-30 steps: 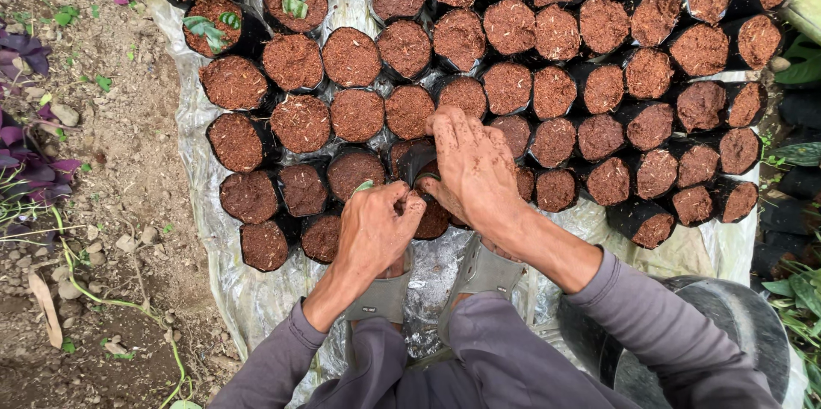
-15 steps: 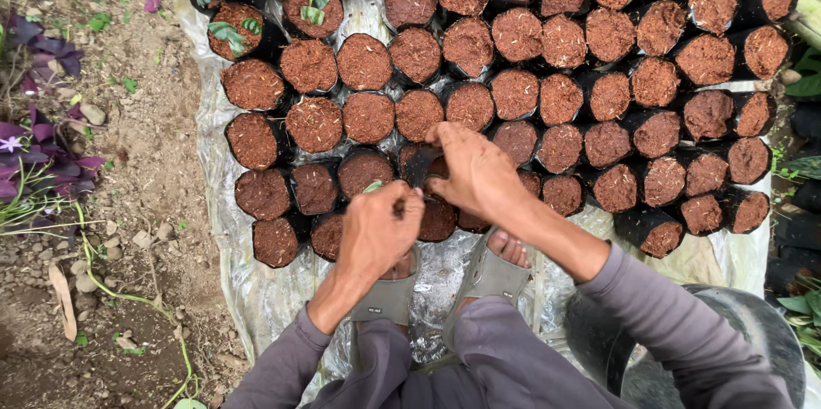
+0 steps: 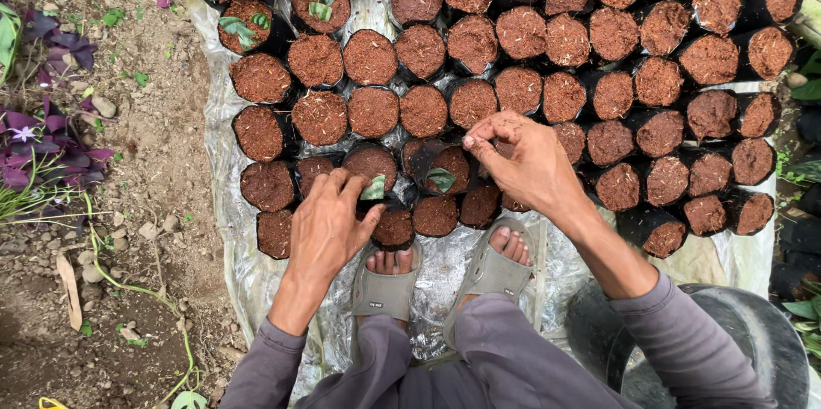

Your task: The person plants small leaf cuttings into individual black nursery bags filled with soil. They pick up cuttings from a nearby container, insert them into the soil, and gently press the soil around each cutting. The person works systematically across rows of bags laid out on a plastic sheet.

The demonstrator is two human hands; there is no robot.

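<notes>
I squat over rows of black nursery bags [image 3: 373, 111] filled with red-brown growing medium. My left hand [image 3: 327, 223] rests on the near-row bags and pinches a small green leaf cutting [image 3: 374, 188] between thumb and fingers. My right hand [image 3: 523, 159] hovers just right of a bag [image 3: 428, 161] that has a green cutting [image 3: 441, 178] set in it. Its fingertips are pinched together with nothing visible between them. Several bags at the far left [image 3: 319, 0] also hold green cuttings.
The bags stand on a clear plastic sheet [image 3: 224, 101] spread over bare soil. My sandalled feet [image 3: 492, 265] are on the sheet's near edge. A purple-leaved plant [image 3: 51, 140] grows at the left. A dark round tub [image 3: 735, 332] sits by my right knee.
My right hand has lifted off the near-row bag and drawn right, uncovering a green cutting standing in it. My left hand has shifted slightly, still holding a leaf cutting.
</notes>
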